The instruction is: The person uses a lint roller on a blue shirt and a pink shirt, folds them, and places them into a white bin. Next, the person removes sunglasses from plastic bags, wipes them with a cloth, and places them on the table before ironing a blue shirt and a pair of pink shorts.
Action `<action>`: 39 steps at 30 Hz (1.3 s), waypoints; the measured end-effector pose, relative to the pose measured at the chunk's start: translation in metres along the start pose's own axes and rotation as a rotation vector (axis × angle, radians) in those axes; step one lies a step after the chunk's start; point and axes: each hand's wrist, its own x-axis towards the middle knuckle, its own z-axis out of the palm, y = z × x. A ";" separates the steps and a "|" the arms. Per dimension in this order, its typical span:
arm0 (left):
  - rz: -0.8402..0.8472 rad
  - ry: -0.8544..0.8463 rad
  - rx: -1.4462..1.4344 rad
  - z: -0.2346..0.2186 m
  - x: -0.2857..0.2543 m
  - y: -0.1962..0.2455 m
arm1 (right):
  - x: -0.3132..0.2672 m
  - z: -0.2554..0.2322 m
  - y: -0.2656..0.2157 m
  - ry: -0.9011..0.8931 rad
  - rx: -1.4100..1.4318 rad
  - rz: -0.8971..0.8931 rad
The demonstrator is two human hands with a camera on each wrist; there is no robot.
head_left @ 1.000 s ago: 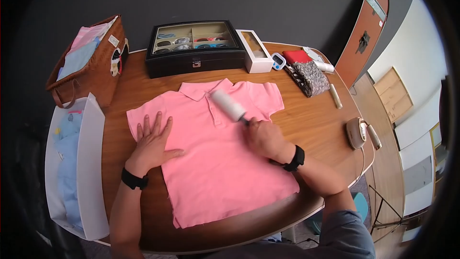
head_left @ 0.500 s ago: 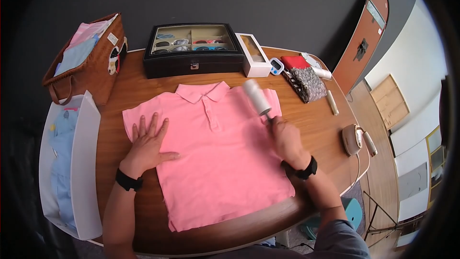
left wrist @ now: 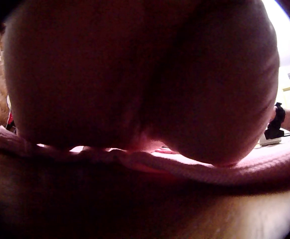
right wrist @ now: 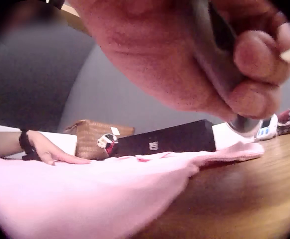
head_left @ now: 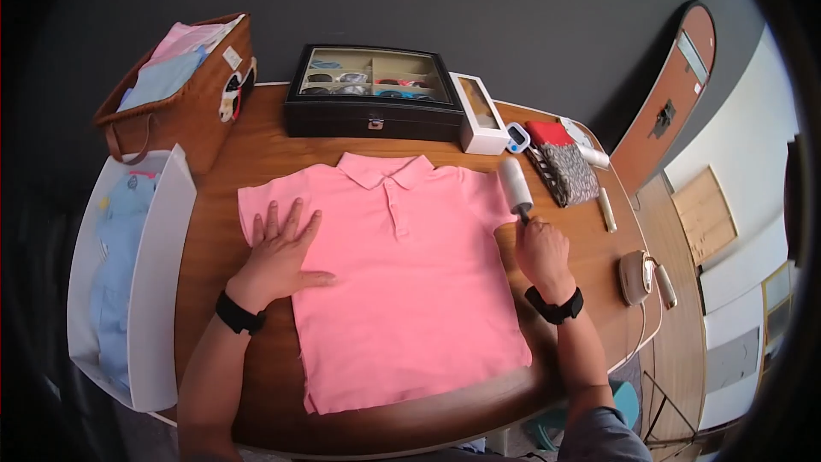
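A pink polo shirt (head_left: 410,291) lies flat on the wooden table, its collar toward the back. The left hand (head_left: 278,255) rests on the shirt's left side below the sleeve, fingers spread; in the left wrist view the same hand (left wrist: 140,79) fills most of the picture above the cloth. At the shirt's right sleeve, the right hand (head_left: 544,258) grips the dark handle of a lint roller, whose white roll (head_left: 515,186) is at the sleeve's edge. The right wrist view shows the right hand's (right wrist: 175,55) fingers curled round the handle, with the roll mostly hidden behind them.
A white bin (head_left: 162,291) with blue clothes and a brown basket (head_left: 192,111) stand at the left. Along the back are a black glasses case (head_left: 376,122), a white box (head_left: 485,139), a small timer (head_left: 516,138) and folded cloths (head_left: 566,173). A beige device (head_left: 634,278) sits at the right edge.
The right hand has carried the lint roller rightward from the shirt's upper middle to its right sleeve. The left hand keeps its place on the shirt while the head view shifts slightly.
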 end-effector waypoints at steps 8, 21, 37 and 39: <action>0.007 0.027 0.011 0.001 0.001 -0.002 | 0.012 -0.024 -0.132 -0.239 0.226 -0.528; 0.004 0.056 -0.009 0.008 0.000 -0.005 | 0.051 0.047 -0.054 -0.067 0.146 -0.152; -0.186 0.104 0.033 -0.012 -0.008 -0.065 | 0.009 0.008 -0.216 -0.230 0.455 -0.787; -0.189 0.090 0.026 -0.015 -0.010 -0.065 | 0.022 0.020 -0.200 -0.126 0.335 -0.644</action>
